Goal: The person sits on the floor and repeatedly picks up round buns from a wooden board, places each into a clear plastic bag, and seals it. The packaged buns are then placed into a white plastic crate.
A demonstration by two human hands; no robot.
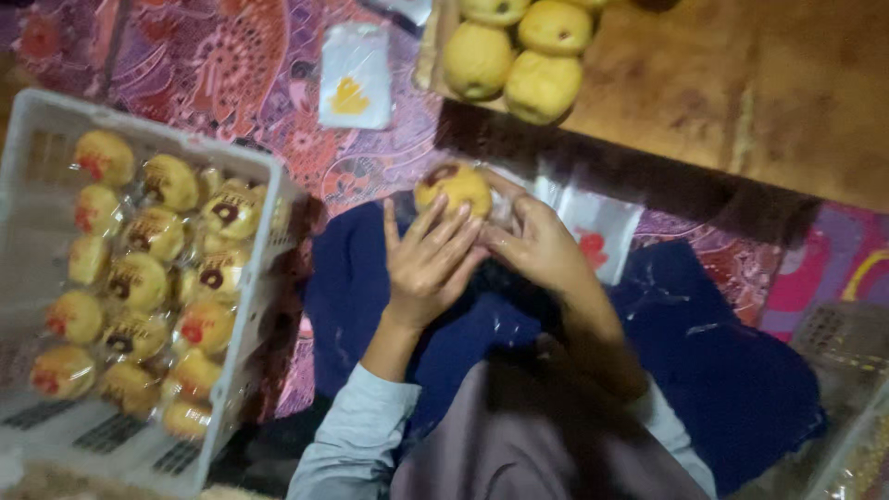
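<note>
A round yellow bun (pixel 453 186) with a dark spot on top rests over my lap, half inside a clear plastic wrapper (pixel 593 227) with a red mark. My left hand (pixel 428 261) lies against the bun's near side with fingers spread. My right hand (pixel 540 243) grips the wrapper and the bun from the right. Both hands meet just below the bun, above my dark blue skirt (pixel 704 352).
A white plastic crate (pixel 243 333) at the left holds several wrapped buns (pixel 153 278). Bare buns (pixel 509 56) sit on a wooden board (pixel 741 83) at the top. An empty wrapper (pixel 354 76) lies on the patterned purple cloth (pixel 231 65).
</note>
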